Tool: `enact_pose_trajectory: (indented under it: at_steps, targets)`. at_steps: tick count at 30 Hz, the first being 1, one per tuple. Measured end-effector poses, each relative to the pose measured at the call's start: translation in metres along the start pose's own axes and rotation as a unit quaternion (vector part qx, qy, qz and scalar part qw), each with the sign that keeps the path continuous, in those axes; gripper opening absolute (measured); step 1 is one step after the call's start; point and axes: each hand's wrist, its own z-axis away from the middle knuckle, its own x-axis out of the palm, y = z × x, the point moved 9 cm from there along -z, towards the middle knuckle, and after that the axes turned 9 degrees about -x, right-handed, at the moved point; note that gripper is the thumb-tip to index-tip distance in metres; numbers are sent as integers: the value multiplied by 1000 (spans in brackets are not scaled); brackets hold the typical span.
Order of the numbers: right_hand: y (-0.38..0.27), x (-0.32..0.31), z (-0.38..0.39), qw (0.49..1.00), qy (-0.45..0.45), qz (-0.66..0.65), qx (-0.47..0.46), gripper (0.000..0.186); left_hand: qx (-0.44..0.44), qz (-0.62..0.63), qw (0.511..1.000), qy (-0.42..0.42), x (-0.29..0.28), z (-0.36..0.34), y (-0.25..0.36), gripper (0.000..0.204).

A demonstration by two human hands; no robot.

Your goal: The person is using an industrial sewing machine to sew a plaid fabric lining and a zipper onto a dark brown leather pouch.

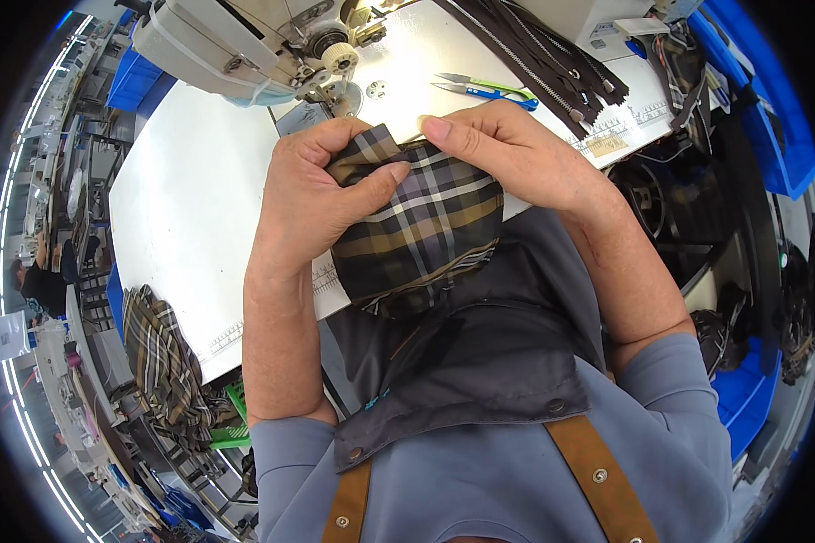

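Note:
Both my hands hold a piece of plaid fabric in black, brown and white at the front edge of the white sewing table. My left hand pinches a folded corner of it between thumb and fingers. On the upper right edge, my right hand grips with the thumb on top; its fingertips are hidden behind the cloth. The lower part of the fabric hangs over my dark apron. Just beyond my hands is a sewing machine, with its needle area close to the cloth.
Thread snips with green and blue handles lie beyond my right hand. Several dark metal-toothed zippers are spread at the back right. More plaid fabric hangs at the left. Blue bins stand at the right.

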Motion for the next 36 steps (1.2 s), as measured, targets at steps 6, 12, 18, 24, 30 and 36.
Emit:
enact_pose_trajectory:
  at_steps: [6, 12, 18, 24, 30, 36]
  targets:
    - [-11, -5, 16, 969, 123, -213, -20, 46, 152, -95, 983, 50, 3, 17, 31, 18]
    - [-16, 8, 13, 983, 42, -173, -35, 31, 169, -60, 973, 148, -6, 48, 32, 22]
    - [-33, 20, 21, 966, 27, -233, -110, 14, 24, 17, 995, 98, -4, 63, 9, 20]
    - [-41, 20, 33, 967, 67, -194, -151, 15, -41, 222, 974, 34, 3, 69, -6, 16]
    - [-59, 13, 38, 944, 52, -189, -264, 13, -100, 299, 948, -39, 11, 72, -7, 16]
    - [-75, 18, 39, 918, -71, -218, -324, 11, -138, 298, 937, -121, 27, 76, 5, 14]
